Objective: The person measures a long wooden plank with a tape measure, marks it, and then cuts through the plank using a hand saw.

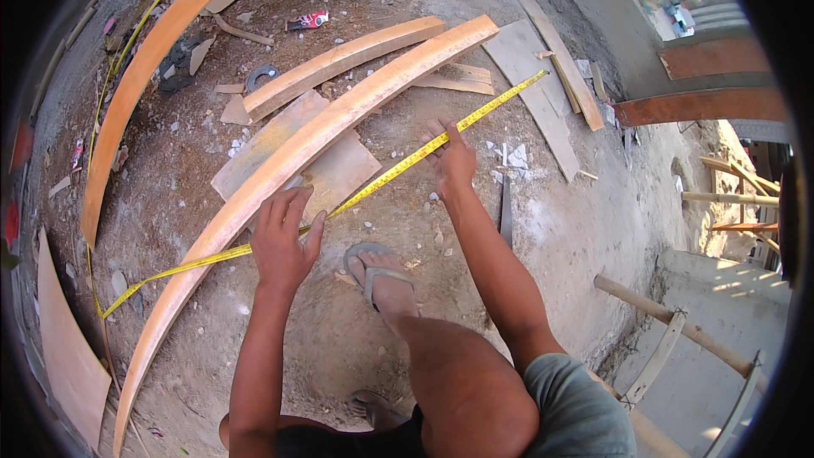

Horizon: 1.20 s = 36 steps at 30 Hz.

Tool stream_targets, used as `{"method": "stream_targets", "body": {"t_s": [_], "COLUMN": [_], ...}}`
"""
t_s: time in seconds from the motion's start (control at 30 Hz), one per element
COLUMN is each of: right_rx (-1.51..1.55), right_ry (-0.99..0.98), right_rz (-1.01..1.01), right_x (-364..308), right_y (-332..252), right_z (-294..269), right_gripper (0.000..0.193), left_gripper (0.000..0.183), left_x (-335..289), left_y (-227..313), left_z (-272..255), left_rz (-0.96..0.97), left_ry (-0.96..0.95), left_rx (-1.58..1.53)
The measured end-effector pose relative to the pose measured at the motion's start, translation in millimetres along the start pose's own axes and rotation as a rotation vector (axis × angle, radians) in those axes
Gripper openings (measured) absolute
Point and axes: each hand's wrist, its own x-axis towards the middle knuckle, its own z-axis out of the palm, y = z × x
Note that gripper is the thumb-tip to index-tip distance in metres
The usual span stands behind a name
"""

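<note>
A yellow measuring tape (390, 174) is stretched slantwise across the view, its free end up to the right beyond my right hand. My right hand (453, 159) grips the tape with its fingers wrapped round it. Under the fingers and thumb of my left hand (284, 236) the tape passes, pinched there as far as I can see; the palm side is hidden. A long timber beam (339, 123) lies beside my left hand, and the tape crosses its lower part. A flat board (348, 171) rests partly beneath the beam.
A shorter beam (339, 59) lies behind the long one. Another plank (140, 102) stretches along the left. Grey boards (530, 89) and a handsaw (506, 212) lie to the right. A wooden ladder (666, 348) is at the lower right. My sandalled foot (381, 276) stands between my arms.
</note>
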Motion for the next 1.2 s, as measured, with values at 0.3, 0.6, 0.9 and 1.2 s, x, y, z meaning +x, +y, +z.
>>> {"method": "stream_targets", "body": {"t_s": [0.3,0.6,0.9,1.2], "right_rx": [0.213,0.247,0.116,-0.834], "right_ry": [-0.200,-0.210,-0.269,-0.227], "right_rz": [-0.082,-0.026,0.054,-0.238], "right_x": [-7.3,8.9,8.1,-53.4], "right_y": [-12.5,0.7,12.5,31.7], "right_z": [71.6,89.0,95.6,-97.7], "right_gripper": [0.046,0.043,0.047,0.028], "left_gripper": [0.051,0.036,0.032,0.038], "left_x": [31.2,18.3,24.3,42.3], "left_y": [-6.8,-28.9,-58.4,-144.7], "left_z": [-10.8,-19.2,-24.7,-48.8], "left_rz": [-0.657,-0.669,-0.565,-0.459], "left_ry": [-0.778,-0.724,-0.575,-0.444], "left_rx": [-0.785,-0.864,-0.639,-0.180]}}
